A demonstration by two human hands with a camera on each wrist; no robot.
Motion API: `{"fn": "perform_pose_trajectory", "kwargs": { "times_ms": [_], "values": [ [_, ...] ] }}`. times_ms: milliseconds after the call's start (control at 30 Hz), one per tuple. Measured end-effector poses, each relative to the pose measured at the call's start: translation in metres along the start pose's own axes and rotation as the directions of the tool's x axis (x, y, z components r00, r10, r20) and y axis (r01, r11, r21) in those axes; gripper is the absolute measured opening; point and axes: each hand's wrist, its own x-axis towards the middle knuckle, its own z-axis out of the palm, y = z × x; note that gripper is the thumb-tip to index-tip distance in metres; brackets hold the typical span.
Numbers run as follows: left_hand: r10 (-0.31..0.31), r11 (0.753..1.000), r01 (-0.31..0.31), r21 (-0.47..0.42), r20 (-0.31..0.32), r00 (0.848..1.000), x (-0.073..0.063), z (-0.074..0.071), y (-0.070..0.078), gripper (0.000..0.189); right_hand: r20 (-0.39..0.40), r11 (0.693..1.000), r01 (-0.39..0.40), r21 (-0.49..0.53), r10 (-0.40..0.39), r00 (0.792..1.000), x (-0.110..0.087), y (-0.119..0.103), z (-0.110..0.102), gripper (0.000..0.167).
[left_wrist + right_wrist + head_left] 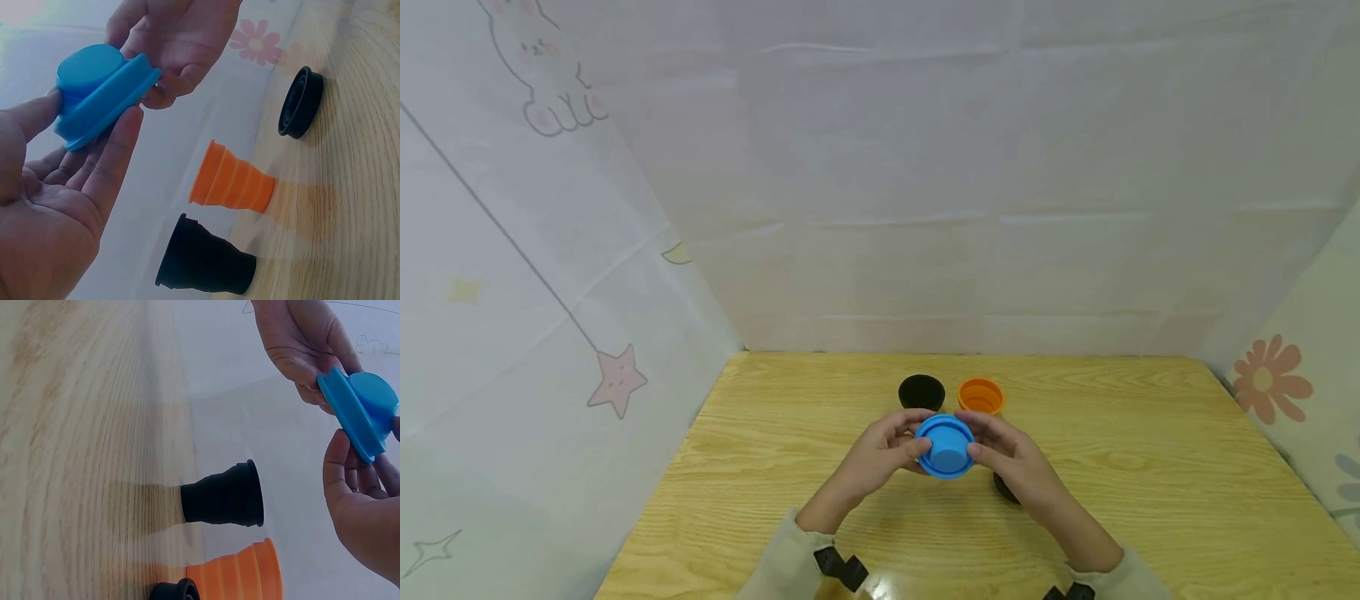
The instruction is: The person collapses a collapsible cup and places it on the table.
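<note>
A blue collapsible cup [949,454], partly folded down, is held up above the table with its base tilted toward the head camera. My left hand [880,454] grips its left edge, thumb on the near side and fingers behind. On the opposite edge, my right hand [1022,471] pinches it between thumb and fingers. The left wrist view shows the base of the blue cup [94,69] standing out from the folded rings. Below my right hand lies a flattened black collapsible cup [303,103], partly hidden by that hand in the head view.
Toward the back of the wooden table [737,467], an extended black cup [921,392] stands upright, mouth up. Just right of it stands an extended orange cup [981,396]. A pale printed cloth [925,208] hangs behind the table and along both sides.
</note>
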Motion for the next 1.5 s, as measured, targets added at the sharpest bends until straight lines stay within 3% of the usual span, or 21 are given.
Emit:
{"fn": "perform_pose_trajectory", "kwargs": {
  "times_ms": [467,867,1100,1500],
  "values": [
    [-0.014,0.990,0.018,0.140,-0.028,1.000,0.000,0.006,0.002,0.042,-0.004,0.999,0.027,-0.026,-0.028,1.000,0.000,0.004,0.000,0.044],
    [0.043,0.968,-0.024,0.252,-0.071,0.997,0.003,0.012,0.005,0.036,-0.121,0.989,0.046,-0.140,-0.064,0.991,0.004,0.004,0.008,0.040],
    [0.053,0.949,-0.016,0.316,-0.110,0.993,0.004,0.015,0.005,0.032,-0.196,0.976,0.001,-0.218,-0.044,0.980,0.005,0.001,0.013,0.033],
    [0.064,0.947,-0.016,0.322,-0.140,0.988,0.006,0.018,0.003,0.028,-0.228,0.978,-0.036,-0.207,-0.012,0.974,0.005,0.001,0.013,0.032]
  ]
}}
